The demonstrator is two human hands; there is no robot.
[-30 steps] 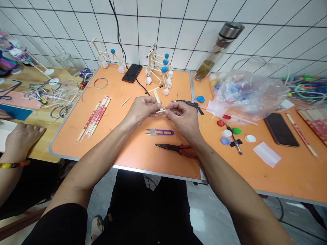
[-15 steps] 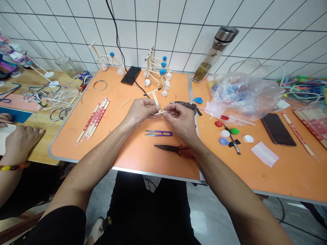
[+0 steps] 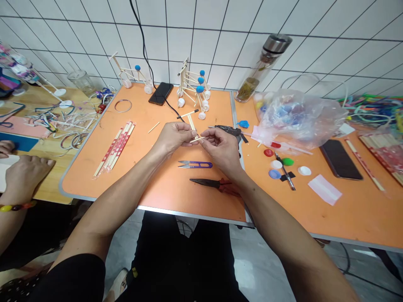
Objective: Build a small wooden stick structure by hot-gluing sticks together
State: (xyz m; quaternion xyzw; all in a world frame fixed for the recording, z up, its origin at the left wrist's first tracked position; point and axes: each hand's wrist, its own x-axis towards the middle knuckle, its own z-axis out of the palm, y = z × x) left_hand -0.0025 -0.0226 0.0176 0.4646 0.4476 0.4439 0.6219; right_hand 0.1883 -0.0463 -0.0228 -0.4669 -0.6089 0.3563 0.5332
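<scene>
My left hand (image 3: 175, 136) is closed around the near end of a small frame of joined wooden sticks (image 3: 191, 121), whose far crossbar has black ends. Between thumb and fingertips, my right hand (image 3: 220, 147) pinches a short wooden stick (image 3: 197, 139) laid across that near end. Fingertips of both hands almost meet there and partly hide the joint. Just beyond my right hand lies a black glue gun (image 3: 227, 129). Purple-handled thread snips (image 3: 195, 165) rest below the hands, and red-handled pliers (image 3: 208, 183) lie nearer the table edge, partly under my right forearm.
Stick models with bottle-cap wheels (image 3: 195, 88) stand at the back beside a phone (image 3: 160, 93). Wrapped chopsticks (image 3: 115, 149) lie left. Rightward are a glass bottle (image 3: 262, 69), a plastic bag (image 3: 302, 119), loose caps (image 3: 275, 174) and another phone (image 3: 341, 159). Another person's hand (image 3: 28, 172) rests far left.
Both hands keep their hold on the sticks, almost unmoved. The whole view has shifted very slightly.
</scene>
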